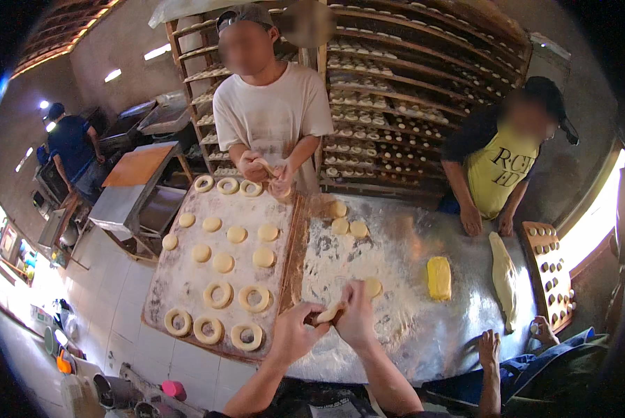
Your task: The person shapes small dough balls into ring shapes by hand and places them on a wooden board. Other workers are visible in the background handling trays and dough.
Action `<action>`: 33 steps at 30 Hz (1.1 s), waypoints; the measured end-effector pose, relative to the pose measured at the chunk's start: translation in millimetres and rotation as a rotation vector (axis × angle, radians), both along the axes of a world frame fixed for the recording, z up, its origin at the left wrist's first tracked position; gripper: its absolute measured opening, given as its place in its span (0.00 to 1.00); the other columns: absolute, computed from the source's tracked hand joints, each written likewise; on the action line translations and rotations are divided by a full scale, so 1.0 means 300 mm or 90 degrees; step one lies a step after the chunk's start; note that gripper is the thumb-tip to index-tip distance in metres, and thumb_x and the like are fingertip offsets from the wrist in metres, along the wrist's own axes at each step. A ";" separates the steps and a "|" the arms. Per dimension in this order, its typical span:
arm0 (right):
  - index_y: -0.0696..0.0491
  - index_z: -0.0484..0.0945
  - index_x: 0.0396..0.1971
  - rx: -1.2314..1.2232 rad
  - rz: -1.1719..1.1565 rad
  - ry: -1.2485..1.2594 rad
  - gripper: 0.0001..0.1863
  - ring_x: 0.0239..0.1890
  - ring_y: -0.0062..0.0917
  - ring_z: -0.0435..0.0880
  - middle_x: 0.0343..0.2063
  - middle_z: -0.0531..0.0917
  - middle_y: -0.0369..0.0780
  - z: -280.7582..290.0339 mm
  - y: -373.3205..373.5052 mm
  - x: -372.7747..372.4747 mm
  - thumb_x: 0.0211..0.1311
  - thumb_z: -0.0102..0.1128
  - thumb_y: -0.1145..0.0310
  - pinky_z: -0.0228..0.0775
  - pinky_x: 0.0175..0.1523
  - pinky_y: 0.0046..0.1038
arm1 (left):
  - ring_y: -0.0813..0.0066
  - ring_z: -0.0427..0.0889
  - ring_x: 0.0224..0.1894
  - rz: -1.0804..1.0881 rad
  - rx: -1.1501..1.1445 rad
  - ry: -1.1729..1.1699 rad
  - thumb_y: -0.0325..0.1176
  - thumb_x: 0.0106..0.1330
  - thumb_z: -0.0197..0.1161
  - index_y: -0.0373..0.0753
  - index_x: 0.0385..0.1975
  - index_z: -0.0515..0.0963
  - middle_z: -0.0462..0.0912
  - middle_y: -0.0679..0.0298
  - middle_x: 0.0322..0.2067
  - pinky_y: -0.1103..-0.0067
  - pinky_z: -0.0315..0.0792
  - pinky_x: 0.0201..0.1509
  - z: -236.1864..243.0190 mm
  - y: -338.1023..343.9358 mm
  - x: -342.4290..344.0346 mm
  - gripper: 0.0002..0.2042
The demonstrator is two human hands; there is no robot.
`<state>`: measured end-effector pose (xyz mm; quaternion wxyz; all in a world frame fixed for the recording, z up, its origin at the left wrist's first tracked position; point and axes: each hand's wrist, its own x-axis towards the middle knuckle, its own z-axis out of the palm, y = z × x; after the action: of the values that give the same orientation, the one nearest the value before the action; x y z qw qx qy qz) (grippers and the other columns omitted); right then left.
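Dough piece [331, 312] is between both hands, over the near side of the floured counter [434, 345], just right of the board [190, 279]; I'd expect light, soft, stretchy, easy to dent or tear, so hold both ends with broad finger contact and low squeeze. Left hand [295, 332] is mostly closed, fingers curled on its left end. Right hand [355, 322] is likewise curled on the right end; exact fingertip contact hidden.

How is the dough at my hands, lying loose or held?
Held: the dough spans between your left hand and right hand, gripped by both. Whether it's a closed ring, I cannot tell.
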<state>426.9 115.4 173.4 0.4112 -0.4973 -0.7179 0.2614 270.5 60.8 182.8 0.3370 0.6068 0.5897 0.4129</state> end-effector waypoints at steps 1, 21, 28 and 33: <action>0.56 0.63 0.57 0.108 -0.061 -0.128 0.31 0.50 0.33 0.79 0.43 0.78 0.43 -0.017 0.005 -0.035 0.58 0.71 0.71 0.70 0.53 0.38 | 0.62 0.85 0.37 0.018 0.062 0.047 0.24 0.55 0.72 0.37 0.42 0.80 0.83 0.57 0.33 0.74 0.77 0.42 -0.005 -0.009 0.013 0.15; 0.54 0.78 0.47 -0.445 0.308 0.430 0.28 0.56 0.37 0.72 0.58 0.69 0.48 -0.083 -0.161 -0.419 0.72 0.44 0.43 0.62 0.60 0.36 | 0.49 0.81 0.22 0.244 0.248 0.129 0.41 0.75 0.51 0.38 0.51 0.69 0.78 0.55 0.20 0.62 0.73 0.25 -0.167 -0.210 -0.314 0.14; 0.52 0.74 0.56 -0.037 0.561 0.090 0.25 0.34 0.29 0.83 0.38 0.82 0.41 -0.038 -0.179 -0.667 0.60 0.67 0.62 0.76 0.44 0.32 | 0.46 0.82 0.25 0.241 0.123 -0.012 0.37 0.77 0.49 0.37 0.36 0.72 0.80 0.51 0.22 0.61 0.74 0.28 -0.121 -0.308 -0.575 0.11; 0.50 0.56 0.67 -0.576 0.475 0.613 0.38 0.37 0.36 0.85 0.44 0.81 0.51 -0.056 -0.270 -0.873 0.67 0.54 0.41 0.77 0.42 0.33 | 0.49 0.83 0.27 0.309 0.143 -0.103 0.39 0.78 0.50 0.38 0.38 0.73 0.80 0.52 0.22 0.63 0.75 0.30 -0.129 -0.341 -0.753 0.11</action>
<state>164.9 34.4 156.5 0.3196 -0.1728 -0.4021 0.8404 44.5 -41.4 144.2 0.2046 0.4462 0.6396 0.5915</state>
